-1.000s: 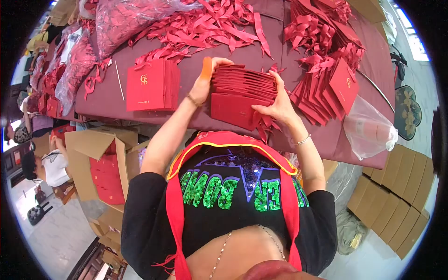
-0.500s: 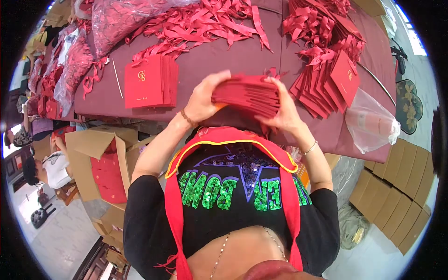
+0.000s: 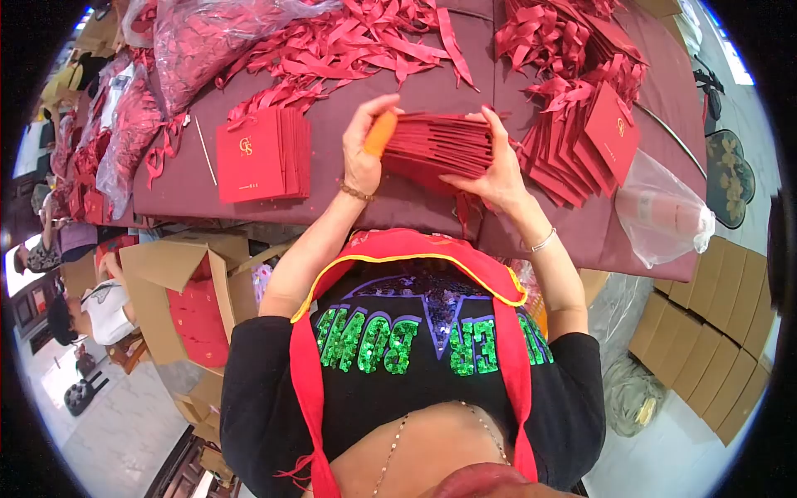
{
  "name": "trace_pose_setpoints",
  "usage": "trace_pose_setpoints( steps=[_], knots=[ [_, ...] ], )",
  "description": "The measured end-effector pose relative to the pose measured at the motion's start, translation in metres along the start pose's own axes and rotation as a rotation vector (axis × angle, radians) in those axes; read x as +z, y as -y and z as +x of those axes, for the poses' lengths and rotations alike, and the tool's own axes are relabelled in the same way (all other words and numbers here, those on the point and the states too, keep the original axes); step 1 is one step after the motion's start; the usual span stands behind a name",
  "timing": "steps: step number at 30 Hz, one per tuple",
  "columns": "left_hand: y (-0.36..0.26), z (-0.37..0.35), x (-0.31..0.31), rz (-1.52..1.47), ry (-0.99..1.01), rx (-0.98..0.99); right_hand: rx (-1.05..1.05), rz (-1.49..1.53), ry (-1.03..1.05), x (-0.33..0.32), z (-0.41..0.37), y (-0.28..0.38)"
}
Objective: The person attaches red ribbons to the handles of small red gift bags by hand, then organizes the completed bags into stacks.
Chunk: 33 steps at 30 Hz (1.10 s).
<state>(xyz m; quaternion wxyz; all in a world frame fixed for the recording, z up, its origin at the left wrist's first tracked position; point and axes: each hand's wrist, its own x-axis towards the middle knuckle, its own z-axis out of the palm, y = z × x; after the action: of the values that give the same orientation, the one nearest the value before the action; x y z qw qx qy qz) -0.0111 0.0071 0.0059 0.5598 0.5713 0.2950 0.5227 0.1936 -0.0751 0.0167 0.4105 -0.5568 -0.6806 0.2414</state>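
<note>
I am holding a stack of flat red bags [image 3: 440,143] just above the bench [image 3: 398,203], close in front of my chest. My left hand [image 3: 363,153] is gripping its left end, the thumb in an orange finger cot [image 3: 379,134] pressing on the edge. My right hand [image 3: 496,170] is gripping the right end, with the fingers [image 3: 490,124] curled over the top and the palm underneath. So both sets of fingers are clamped on the stack, not apart. The edges of the stack are looking fairly even, and a few ribbon ends are hanging out below it. I am judging this bundle as gathered and nearly squared, but not set down anywhere. To my left a neat pile [image 3: 261,155] with a gold mark on top is lying on the bench. An open carton [image 3: 178,290] beside the bench is holding more red pieces. That reads as the finished share. To my right a fanned heap of bags with ribbons [image 3: 581,145] is spreading across the bench, just beside my right hand. Loose ribbons [image 3: 349,46] are covering the far side, next to plastic sacks of more ribbon [image 3: 199,41]. I am judging that much is left to do, and flat cartons [image 3: 714,332] are lying unused on the floor.
</note>
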Motion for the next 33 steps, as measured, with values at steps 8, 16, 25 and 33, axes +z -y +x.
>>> trace_pose_setpoints(
  steps=[8,16,25,33],
  knots=[
    [-0.022,0.030,-0.029,0.808,0.375,0.178,0.067,-0.104,0.055,0.006,0.017,-0.004],
    [-0.046,0.030,0.007,1.452,0.748,0.349,0.111,-0.201,0.205,-0.014,0.020,0.009],
    [-0.041,0.033,0.001,1.341,0.719,0.458,0.123,0.517,-0.231,0.041,0.032,0.009],
    [-0.040,0.031,-0.001,1.300,0.730,0.397,0.128,0.238,0.031,0.021,0.014,0.008]
  ],
)
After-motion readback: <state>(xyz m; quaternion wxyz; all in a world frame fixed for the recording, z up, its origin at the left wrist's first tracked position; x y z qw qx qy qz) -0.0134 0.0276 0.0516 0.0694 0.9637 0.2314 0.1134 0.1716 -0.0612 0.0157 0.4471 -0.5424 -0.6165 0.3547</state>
